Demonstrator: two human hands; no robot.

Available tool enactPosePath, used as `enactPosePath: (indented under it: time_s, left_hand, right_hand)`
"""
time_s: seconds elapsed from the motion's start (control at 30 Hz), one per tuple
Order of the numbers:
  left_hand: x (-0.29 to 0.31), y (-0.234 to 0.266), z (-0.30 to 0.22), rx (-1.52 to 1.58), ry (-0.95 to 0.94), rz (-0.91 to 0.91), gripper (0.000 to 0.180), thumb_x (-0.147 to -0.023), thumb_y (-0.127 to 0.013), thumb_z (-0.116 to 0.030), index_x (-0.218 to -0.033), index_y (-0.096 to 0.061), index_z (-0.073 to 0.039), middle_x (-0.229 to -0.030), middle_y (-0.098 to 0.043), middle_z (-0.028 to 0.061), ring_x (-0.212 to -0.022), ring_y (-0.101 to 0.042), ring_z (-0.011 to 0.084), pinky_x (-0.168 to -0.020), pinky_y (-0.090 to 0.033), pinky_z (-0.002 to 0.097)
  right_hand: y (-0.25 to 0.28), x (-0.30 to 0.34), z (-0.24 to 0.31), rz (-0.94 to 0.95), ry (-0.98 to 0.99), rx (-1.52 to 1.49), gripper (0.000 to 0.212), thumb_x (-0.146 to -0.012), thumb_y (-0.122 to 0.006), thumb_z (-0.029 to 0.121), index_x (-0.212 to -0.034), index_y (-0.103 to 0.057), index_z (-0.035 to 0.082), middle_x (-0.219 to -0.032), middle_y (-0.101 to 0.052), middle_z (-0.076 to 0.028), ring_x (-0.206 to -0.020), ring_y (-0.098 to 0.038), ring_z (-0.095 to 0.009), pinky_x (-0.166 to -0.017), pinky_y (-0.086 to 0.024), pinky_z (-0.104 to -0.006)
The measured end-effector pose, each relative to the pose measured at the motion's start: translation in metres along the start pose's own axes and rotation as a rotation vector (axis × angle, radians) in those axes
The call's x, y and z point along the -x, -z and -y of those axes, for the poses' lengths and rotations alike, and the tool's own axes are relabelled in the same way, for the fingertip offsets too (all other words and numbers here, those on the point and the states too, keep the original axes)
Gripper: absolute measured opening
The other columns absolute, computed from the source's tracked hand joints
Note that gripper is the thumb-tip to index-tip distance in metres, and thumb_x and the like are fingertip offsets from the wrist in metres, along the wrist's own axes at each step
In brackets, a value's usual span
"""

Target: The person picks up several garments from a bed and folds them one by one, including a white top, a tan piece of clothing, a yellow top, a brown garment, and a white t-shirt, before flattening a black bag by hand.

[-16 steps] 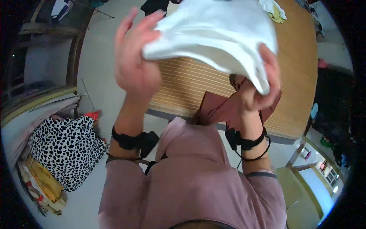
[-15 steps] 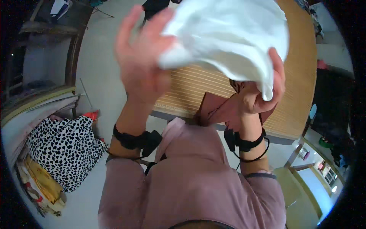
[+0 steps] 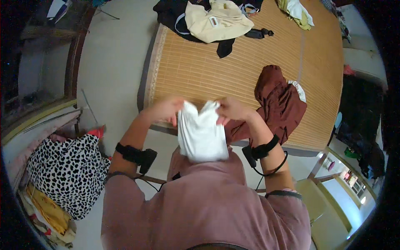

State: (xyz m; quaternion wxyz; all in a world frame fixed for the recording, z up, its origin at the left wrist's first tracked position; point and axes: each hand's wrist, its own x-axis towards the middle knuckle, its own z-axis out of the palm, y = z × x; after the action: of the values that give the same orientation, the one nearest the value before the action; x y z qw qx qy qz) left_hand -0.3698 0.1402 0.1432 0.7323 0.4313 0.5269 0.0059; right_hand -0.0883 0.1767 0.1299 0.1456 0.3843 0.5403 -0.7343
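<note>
Crumpled white soft-cloth garment [image 3: 203, 137] is hanging in front of the person's mauve fabric top [image 3: 208, 204], right by the near edge of a tan striped woven mat [image 3: 204, 68]. Left hand [image 3: 168, 109] has its grip pinched on the upper left corner, right hand [image 3: 234, 109] has the upper right. Rumpled dark-brown cloth garment [image 3: 277, 93] lies near the right hand, cream cloth bundle [image 3: 221, 23] farther off.

Soft indoor light; pale panel [image 3: 342, 202] bright at lower right; edges bent, corners black
</note>
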Motion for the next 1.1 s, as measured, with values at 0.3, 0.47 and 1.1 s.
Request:
enactPosePath:
  time_s: [0.3,0.47,1.1]
  left_hand:
    - [0.009,0.023,-0.013,-0.480,-0.653,-1.033,0.022,-0.085,-0.046,-0.002,-0.105,-0.054,-0.004,-0.102,-0.062,0.0126,-0.090,-0.061,0.0274,-0.076,-0.050,0.0336]
    - [-0.047,0.014,0.063,-0.609,-0.586,-0.984,0.019,-0.084,-0.045,-0.003,-0.101,-0.052,-0.005,-0.110,-0.060,0.0126,-0.100,-0.058,0.0328,-0.083,-0.047,0.0402]
    - [-0.176,0.033,0.115,0.103,-0.468,-0.755,0.030,-0.086,-0.055,-0.014,-0.115,-0.054,-0.006,-0.090,-0.063,0.0151,-0.077,-0.063,0.0238,-0.066,-0.049,0.0331]
  right_hand:
    - [0.011,-0.001,0.053,-1.026,0.528,0.355,0.032,-0.078,-0.053,-0.006,-0.109,-0.057,0.003,-0.104,-0.061,-0.018,-0.094,-0.061,-0.031,-0.079,-0.049,-0.0376]
    - [0.010,-0.052,-0.014,-0.926,0.560,0.532,0.035,-0.076,-0.055,-0.005,-0.109,-0.058,0.005,-0.112,-0.060,-0.014,-0.102,-0.057,-0.034,-0.087,-0.047,-0.0384]
    - [0.094,-0.110,-0.037,-0.735,0.055,-0.569,0.041,-0.090,-0.053,0.015,-0.128,-0.040,0.004,-0.105,-0.059,-0.012,-0.083,-0.064,-0.020,-0.067,-0.052,-0.0297]
